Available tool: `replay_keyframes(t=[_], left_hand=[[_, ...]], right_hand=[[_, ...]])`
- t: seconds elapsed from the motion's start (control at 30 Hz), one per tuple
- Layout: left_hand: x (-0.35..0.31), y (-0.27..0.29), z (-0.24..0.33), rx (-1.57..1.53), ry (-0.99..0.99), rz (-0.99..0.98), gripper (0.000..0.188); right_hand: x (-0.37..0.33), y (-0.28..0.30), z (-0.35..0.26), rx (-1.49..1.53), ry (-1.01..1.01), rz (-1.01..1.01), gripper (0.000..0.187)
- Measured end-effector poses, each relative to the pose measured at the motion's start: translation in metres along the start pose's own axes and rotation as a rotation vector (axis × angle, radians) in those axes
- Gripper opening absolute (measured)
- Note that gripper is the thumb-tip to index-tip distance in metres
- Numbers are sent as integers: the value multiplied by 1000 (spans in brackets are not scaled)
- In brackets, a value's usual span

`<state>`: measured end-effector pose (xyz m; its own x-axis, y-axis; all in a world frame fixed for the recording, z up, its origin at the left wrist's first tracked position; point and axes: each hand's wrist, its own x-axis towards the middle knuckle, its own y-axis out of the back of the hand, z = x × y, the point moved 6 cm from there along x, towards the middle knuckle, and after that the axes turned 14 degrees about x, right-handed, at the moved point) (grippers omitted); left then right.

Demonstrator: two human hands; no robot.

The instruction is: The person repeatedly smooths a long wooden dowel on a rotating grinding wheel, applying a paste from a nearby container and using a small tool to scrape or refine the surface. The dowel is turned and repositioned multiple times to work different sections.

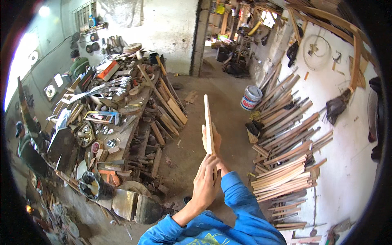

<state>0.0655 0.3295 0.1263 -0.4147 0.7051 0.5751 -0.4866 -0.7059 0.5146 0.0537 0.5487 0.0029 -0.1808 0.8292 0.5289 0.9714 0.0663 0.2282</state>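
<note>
- A pale wooden strip [208, 122], narrow, straight and flat-sided, shows its light edge to the camera, held out mid-scene over the brown, dusty floor [183, 151].
- At L, a heavy workbench [127, 131] w/ a worn top is piled w/ tools, scraps etc., incl. a blue-framed hacksaw [102, 117]; rough, square-cut planks [176, 111] lean at its R side.
- At R, smooth, pale slats [286, 179] lie stacked nr the foot of a white wall [326, 163]; beyond, a round whitish bucket [252, 93] w/ red & blue print stands on the floor. Far up the wall hangs a loop of thin wire [316, 61].
- Far L, a co-worker in green [79, 65] is seen at the bench's far side.
- Grip: L hand [203, 185] is closed on the strip's near end, fingers together & bent over it; narrow grip, tightness can't be told.
- R hand [217, 141] sits just beyond, farther along the strip & partly hidden by it: thumb shows on the L side, rest of hand on the R. Opening is narrow, approx. the strip's thickness; fingertips not visible.
- Both arms reach fwd in blue sleeves [241, 196], wrists close tog.
- Strip's long axis runs near to far, away from the wearer, leaning slightly L at the far tip; far end is free, well apart from bench & bucket.
</note>
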Motion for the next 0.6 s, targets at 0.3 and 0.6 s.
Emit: replay_keyframes(t=[0.3, 0.6], left_hand=[[26, 21, 4, -88, -304, 10, 56], [44, 24, 12, -58, -351, 39, 46]], right_hand=[[8, 24, -29, 77, 25, 66, 31], [21, 39, -38, 136, -214, -6, 38]])
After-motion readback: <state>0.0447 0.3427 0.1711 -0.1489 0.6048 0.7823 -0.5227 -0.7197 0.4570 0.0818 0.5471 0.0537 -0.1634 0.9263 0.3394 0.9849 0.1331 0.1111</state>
